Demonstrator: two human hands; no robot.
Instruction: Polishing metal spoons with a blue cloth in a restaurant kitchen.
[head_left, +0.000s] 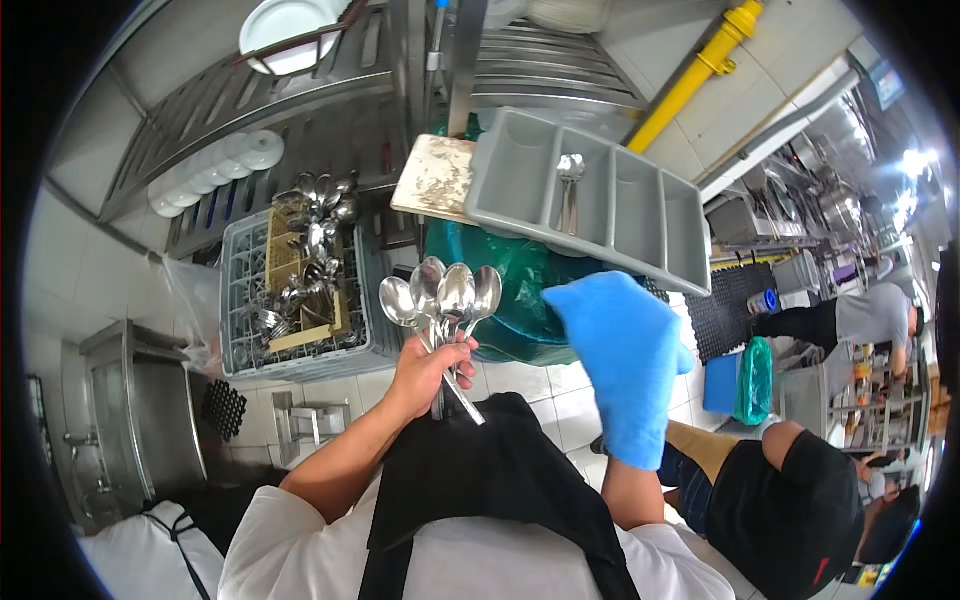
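Several metal spoons (456, 289) are bunched in my left hand (431, 371), bowls up and fanned out, handles crossing below the fingers. A blue cloth (626, 352) covers my right hand down to the wrist, so its fingers are hidden. Beyond the cloth lies a grey cutlery tray (660, 260), tilted in view, with four long compartments. A few spoons (571, 187) rest in its second compartment from the left. On the left, a yellowish cutlery basket (305, 339) with many spoons and other cutlery sits on a grey dish rack (232, 300).
A worn white board (435, 174) lies partly under the tray, above a bin lined with a green bag (517, 300). White bowls (225, 166) line a slatted steel shelf. A person in black (784, 510) is close on my right; another in white (150, 555) is behind left.
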